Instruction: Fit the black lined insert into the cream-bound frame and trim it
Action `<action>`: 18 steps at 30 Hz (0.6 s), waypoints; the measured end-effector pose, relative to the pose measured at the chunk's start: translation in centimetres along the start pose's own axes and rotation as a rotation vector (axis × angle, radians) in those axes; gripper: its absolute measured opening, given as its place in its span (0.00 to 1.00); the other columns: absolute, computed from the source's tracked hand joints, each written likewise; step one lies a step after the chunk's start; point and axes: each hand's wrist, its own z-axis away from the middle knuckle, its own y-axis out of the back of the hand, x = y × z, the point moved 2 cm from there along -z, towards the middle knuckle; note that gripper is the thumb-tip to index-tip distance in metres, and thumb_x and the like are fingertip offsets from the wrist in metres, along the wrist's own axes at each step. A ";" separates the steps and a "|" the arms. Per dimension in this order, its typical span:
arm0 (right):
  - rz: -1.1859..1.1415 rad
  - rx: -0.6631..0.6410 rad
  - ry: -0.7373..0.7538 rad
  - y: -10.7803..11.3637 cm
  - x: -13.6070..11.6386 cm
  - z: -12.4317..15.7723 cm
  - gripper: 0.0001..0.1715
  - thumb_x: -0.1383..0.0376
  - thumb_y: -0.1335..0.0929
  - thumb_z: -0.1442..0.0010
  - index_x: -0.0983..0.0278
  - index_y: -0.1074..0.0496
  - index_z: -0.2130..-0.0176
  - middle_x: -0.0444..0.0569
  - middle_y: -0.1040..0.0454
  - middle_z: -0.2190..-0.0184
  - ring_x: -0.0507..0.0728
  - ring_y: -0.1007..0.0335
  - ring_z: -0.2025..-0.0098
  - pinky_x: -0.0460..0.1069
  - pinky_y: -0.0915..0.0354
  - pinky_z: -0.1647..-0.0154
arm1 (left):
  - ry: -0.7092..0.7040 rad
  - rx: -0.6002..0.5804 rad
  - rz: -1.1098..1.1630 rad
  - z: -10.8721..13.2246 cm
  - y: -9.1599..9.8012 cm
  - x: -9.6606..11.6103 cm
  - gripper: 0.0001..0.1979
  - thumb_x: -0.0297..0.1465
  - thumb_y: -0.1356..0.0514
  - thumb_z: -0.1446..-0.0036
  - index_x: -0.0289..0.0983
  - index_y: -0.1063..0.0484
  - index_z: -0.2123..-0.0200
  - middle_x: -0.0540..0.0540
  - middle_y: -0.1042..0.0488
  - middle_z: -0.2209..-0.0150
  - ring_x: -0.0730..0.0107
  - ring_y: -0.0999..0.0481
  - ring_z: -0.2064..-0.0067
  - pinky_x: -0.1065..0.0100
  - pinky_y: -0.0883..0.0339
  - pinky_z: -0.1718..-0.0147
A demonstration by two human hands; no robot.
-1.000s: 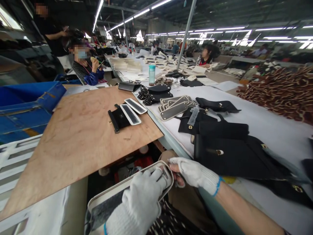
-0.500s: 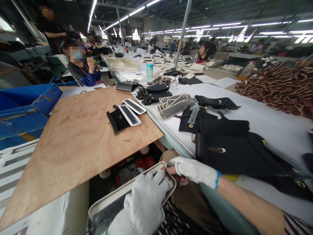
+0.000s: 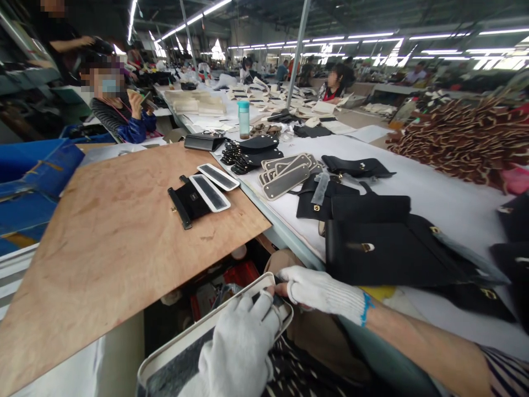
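Observation:
A long dark bag panel [image 3: 173,364] with rounded corners and a raised cream rim lies slanted over my lap. My left hand [image 3: 235,344], in a white knit glove with bare fingertips, bends over the panel and presses its fingers onto it near the far end. At that end's corner, my right hand [image 3: 309,286], gloved alike with a blue cuff, pinches the rim between thumb and fingers. The fingertips partly hide what they grip. Beyond my hands, on a wooden board [image 3: 103,220], are a black bag piece [image 3: 192,201] and two white-edged dark strips [image 3: 210,193].
Black bags [image 3: 372,248] with gold clasps cover the white table [image 3: 446,187] at right. Grey studded strips [image 3: 287,179], black straps [image 3: 252,151] and a blue-capped bottle [image 3: 243,118] stand further back. Brown pieces [image 3: 463,138] are heaped at far right. Co-workers sit beyond; a blue bin [image 3: 37,187] is left.
The view has swung slightly right, so the scene shifts left. Both hands stay at the panel's far end, with the fingers moved only a little.

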 end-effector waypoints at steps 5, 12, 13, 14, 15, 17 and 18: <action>0.067 -0.002 0.044 0.6 -1.1 0.7 0.19 0.50 0.37 0.37 0.61 0.40 0.72 0.40 0.37 0.78 0.51 0.41 0.74 0.47 0.46 0.72 | 0.010 -0.054 -0.005 0.2 -0.6 -0.2 0.43 0.19 0.48 0.48 0.51 0.50 0.30 0.47 0.43 0.29 0.49 0.44 0.30 0.45 0.48 0.32; 0.056 -0.015 0.031 0.9 -1.3 1.0 0.13 0.54 0.36 0.38 0.61 0.34 0.67 0.40 0.34 0.78 0.52 0.37 0.73 0.48 0.45 0.71 | 0.117 0.111 0.126 -1.1 1.5 0.5 0.19 0.28 0.51 0.36 0.46 0.28 0.47 0.47 0.25 0.44 0.57 0.25 0.45 0.58 0.31 0.44; 0.054 -0.015 0.012 0.9 -1.3 0.9 0.12 0.55 0.36 0.39 0.61 0.33 0.66 0.40 0.34 0.78 0.52 0.36 0.72 0.48 0.44 0.71 | 0.114 0.165 0.182 -1.3 1.7 0.4 0.16 0.33 0.49 0.36 0.47 0.27 0.49 0.48 0.23 0.47 0.59 0.22 0.50 0.61 0.29 0.49; 0.046 -0.020 -0.010 0.9 -1.3 0.9 0.11 0.55 0.36 0.39 0.60 0.32 0.66 0.40 0.33 0.79 0.52 0.35 0.73 0.48 0.44 0.71 | 0.106 0.222 0.240 -1.5 1.9 0.3 0.15 0.37 0.47 0.37 0.47 0.27 0.50 0.49 0.22 0.49 0.61 0.21 0.52 0.64 0.28 0.52; 0.028 -0.029 -0.033 0.8 -1.2 0.8 0.12 0.55 0.36 0.39 0.60 0.31 0.66 0.40 0.33 0.79 0.52 0.35 0.73 0.48 0.44 0.71 | 0.101 0.275 0.288 -1.6 2.1 0.1 0.13 0.38 0.45 0.38 0.47 0.26 0.52 0.50 0.22 0.51 0.63 0.21 0.54 0.67 0.28 0.54; -0.028 -0.057 -0.053 0.6 -0.9 0.6 0.12 0.54 0.35 0.39 0.60 0.31 0.67 0.40 0.34 0.81 0.52 0.36 0.75 0.48 0.44 0.72 | 0.150 0.347 0.336 -1.7 2.8 0.0 0.10 0.37 0.43 0.41 0.45 0.26 0.57 0.50 0.21 0.55 0.64 0.22 0.54 0.68 0.30 0.55; -0.059 -0.067 -0.049 0.5 -0.7 0.4 0.12 0.55 0.35 0.39 0.60 0.31 0.67 0.40 0.35 0.81 0.52 0.36 0.75 0.48 0.44 0.73 | 0.196 0.373 0.338 -1.7 3.3 0.0 0.09 0.36 0.44 0.41 0.45 0.26 0.59 0.49 0.21 0.57 0.63 0.22 0.55 0.67 0.30 0.55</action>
